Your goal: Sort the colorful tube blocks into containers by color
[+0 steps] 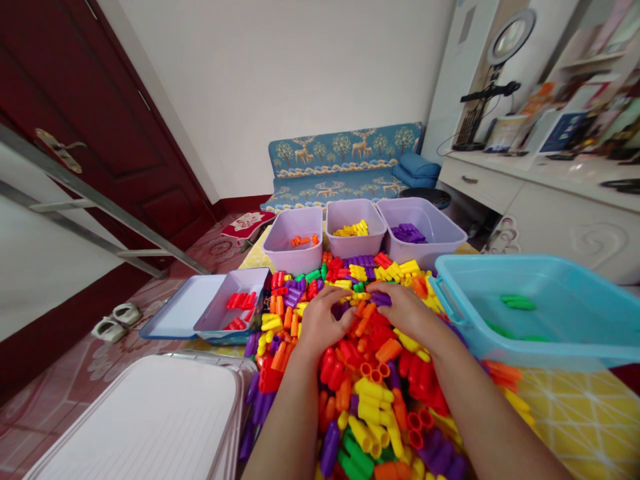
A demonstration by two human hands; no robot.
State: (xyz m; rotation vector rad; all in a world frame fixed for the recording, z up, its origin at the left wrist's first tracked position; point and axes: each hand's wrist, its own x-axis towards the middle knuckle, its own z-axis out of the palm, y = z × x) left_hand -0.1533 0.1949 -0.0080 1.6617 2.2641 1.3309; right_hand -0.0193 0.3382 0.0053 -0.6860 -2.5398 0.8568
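A heap of plastic tube-shaped pieces (373, 393) in red, orange, yellow, green and purple covers the middle of the table; many are joined side by side. My left hand (323, 319) rests over the heap, thumb and fingers apart, with purple pieces showing beneath the gap. To its right, my right hand (407, 312) has a purple plastic piece (381, 299) between its thumb and fingers. Orange pieces (365, 319) lie between the two hands.
Lilac bins behind the heap hold orange (293, 257), yellow (355, 248) and purple pieces (425, 250). A blue tub (550, 267) with green pieces stands right. Left are a box (215, 327) with red pieces and a white lid (150, 407). A patterned sofa (340, 160) stands beyond.
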